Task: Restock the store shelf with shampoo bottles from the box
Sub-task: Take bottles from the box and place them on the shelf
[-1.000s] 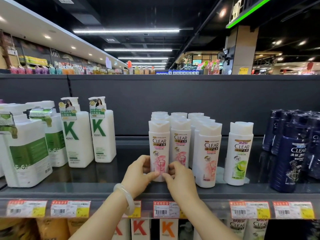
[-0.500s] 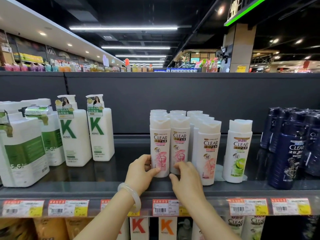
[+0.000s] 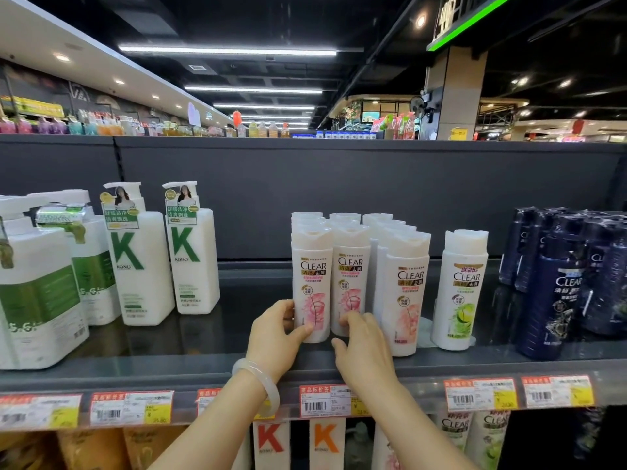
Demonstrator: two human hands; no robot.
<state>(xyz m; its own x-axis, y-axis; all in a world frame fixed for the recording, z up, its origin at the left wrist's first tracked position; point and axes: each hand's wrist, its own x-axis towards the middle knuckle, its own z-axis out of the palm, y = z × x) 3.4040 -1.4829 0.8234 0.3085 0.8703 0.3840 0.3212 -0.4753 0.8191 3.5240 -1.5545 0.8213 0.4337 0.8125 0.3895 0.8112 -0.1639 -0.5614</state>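
Rows of white pink-label CLEAR shampoo bottles stand on the dark shelf (image 3: 203, 364). My left hand (image 3: 274, 337), with a pale bangle on its wrist, grips the front-left pink CLEAR bottle (image 3: 312, 283) low down, thumb across its front and fingers round its left side. My right hand (image 3: 363, 347) touches the base of the second front pink CLEAR bottle (image 3: 350, 283) with its fingertips, its thumb held apart below. A third front pink CLEAR bottle (image 3: 405, 293) stands to the right, slightly nearer the edge. No box is in view.
A green-label CLEAR bottle (image 3: 463, 290) stands right of the pink rows, dark blue CLEAR bottles (image 3: 556, 290) further right. White KONO pump bottles (image 3: 193, 252) and larger green-label pump bottles (image 3: 37, 293) fill the left. Price tags (image 3: 319, 400) line the shelf edge.
The front-left pink bottle has gone back on the shelf into line with its neighbour. My right hand has shifted from that bottle to the base of the second one.
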